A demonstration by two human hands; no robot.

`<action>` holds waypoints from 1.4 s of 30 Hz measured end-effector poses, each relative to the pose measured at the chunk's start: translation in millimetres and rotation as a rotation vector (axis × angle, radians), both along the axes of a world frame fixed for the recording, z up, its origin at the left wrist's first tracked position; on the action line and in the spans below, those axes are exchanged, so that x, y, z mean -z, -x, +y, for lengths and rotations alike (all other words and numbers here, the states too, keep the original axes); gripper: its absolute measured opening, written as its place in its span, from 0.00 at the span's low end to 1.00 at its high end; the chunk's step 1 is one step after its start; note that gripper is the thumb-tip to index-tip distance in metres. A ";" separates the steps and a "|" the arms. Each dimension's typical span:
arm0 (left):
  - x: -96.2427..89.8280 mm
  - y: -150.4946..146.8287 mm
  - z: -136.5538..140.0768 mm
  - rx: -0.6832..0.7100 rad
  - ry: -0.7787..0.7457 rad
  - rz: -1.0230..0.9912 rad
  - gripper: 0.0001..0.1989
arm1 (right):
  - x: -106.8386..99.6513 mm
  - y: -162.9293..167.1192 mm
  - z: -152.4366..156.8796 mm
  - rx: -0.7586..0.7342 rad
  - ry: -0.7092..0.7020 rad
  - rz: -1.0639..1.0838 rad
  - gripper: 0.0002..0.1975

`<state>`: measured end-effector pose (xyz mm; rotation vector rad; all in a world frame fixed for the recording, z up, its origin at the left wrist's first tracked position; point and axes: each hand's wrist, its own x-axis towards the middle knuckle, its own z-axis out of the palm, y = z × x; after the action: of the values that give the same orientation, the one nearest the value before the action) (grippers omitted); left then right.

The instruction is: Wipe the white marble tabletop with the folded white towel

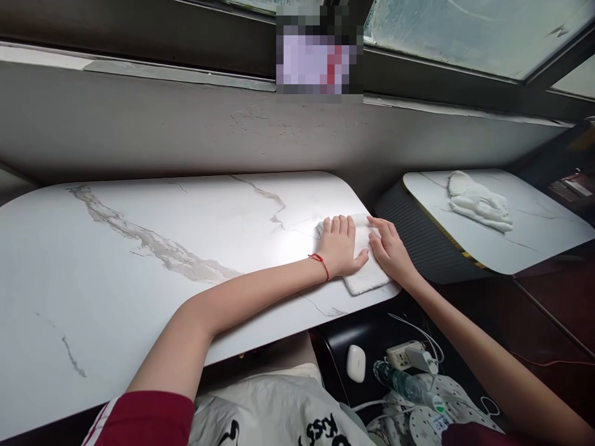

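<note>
I have the left hand (338,243) flat, fingers extended, on a white cloth (363,282); the right hand (394,253), fingers loosely parted, touches its edge on the table (218,214).

Low on my R: white case (356,363), plastic btl (405,384) nr pwr strip (396,355); window (455,37) up ahead.

Left hand (338,249) flat on white cloth (366,282), right hand (394,253) touching its three o'clock side, marbled table (130,310) beneath, bottle (405,385) at five o'clock
</note>
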<state>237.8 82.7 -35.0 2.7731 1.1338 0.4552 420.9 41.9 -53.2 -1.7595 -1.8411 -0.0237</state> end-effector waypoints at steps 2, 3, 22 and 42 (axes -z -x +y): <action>-0.7 1.2 -5.4 0.008 -0.007 0.024 0.42 | -0.2 2.1 -7.8 0.008 -0.017 0.013 0.24; -1.3 2.6 -8.2 0.011 -0.011 0.037 0.42 | -0.1 3.6 -11.6 0.015 -0.021 0.018 0.23; 0.6 73.4 1.2 0.033 -0.026 0.064 0.42 | 3.5 78.2 2.8 0.013 -0.053 -0.010 0.22; -12.2 115.3 122.8 -0.182 -0.064 -0.056 0.21 | -2.1 140.8 167.9 0.105 0.012 0.024 0.23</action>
<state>122.5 205.4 -22.8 2.7025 1.3883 0.5930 280.2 209.8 -51.1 -1.8553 -1.7338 -0.0317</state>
